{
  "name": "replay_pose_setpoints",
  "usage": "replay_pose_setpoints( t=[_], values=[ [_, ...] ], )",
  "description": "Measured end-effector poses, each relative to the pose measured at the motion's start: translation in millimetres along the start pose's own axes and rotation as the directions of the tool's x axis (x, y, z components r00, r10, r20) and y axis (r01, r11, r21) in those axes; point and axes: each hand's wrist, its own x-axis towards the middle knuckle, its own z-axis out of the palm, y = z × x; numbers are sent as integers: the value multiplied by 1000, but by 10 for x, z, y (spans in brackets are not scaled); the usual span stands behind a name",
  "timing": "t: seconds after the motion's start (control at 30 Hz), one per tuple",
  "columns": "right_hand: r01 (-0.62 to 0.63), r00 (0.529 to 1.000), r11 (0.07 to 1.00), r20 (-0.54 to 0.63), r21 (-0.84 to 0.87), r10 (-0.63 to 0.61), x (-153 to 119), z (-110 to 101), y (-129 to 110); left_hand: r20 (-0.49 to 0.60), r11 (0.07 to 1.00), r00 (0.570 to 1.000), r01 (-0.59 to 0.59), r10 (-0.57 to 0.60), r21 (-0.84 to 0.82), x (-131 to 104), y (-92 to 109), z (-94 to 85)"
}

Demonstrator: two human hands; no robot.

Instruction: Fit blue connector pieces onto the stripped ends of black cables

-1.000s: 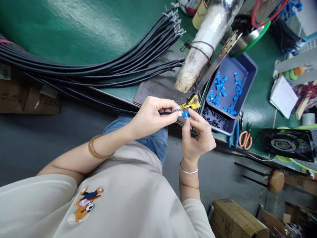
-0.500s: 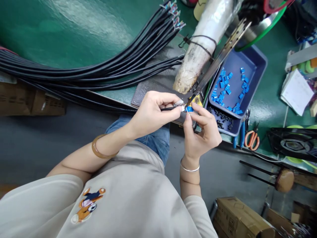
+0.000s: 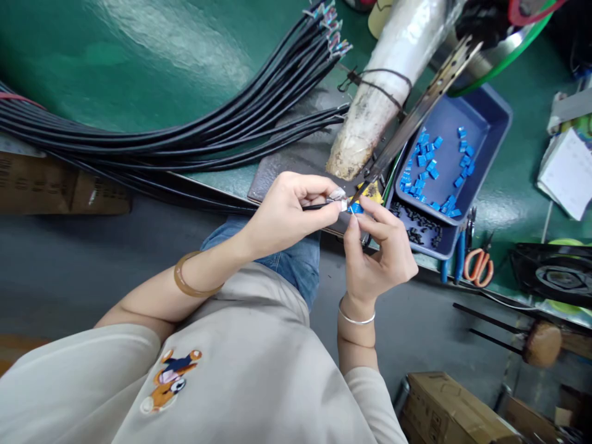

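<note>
My left hand (image 3: pixel 293 213) is closed, pinching a black cable (image 3: pixel 315 207) near its end, where a whitish part shows at the fingertips. My right hand (image 3: pixel 382 250) is closed too, with a thin, pale solder wire (image 3: pixel 352 210) between thumb and forefinger. Just beyond these fingertips lies a blue connector (image 3: pixel 355 208), partly covered by the fingers. The dark tip of a mounted soldering iron (image 3: pixel 359 192) points down at the spot where cable and connector come together. Whether they touch is too small to tell. A yellow pad (image 3: pixel 375 194) sits behind the tip.
A thick bundle of black cables (image 3: pixel 185 142) crosses the green bench (image 3: pixel 152 55) on the left. A white wrapped tube (image 3: pixel 379 86) hangs over the work. To the right are a bin (image 3: pixel 490 132) of blue connectors, small black pieces (image 3: pixel 419 225) and orange-handled scissors (image 3: pixel 478 266).
The whole view has shifted slightly, so things appear a little farther right. Both hands keep their grip at the iron tip, with hardly any movement between them.
</note>
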Motion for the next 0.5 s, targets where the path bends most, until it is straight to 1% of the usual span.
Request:
replay_pose_setpoints(
  t=[0.1,0.27,0.4,0.5],
  values=[
    [3,1000,1000,-16,-6,-3,3,-1,-14,3,1000,1000,-13,13,-3,-1,22,-4],
    [8,1000,999,1,39,-8,-49,10,-8,29,999,999,33,-33,-3,-12,-22,-24],
    [-12,1000,999,10,31,11,-57,5,0,42,999,999,33,-33,-13,-20,-49,-18],
    [-15,1000,1000,13,11,15,-24,6,-5,41,999,999,31,-30,-20,-18,-29,-5]
  ],
)
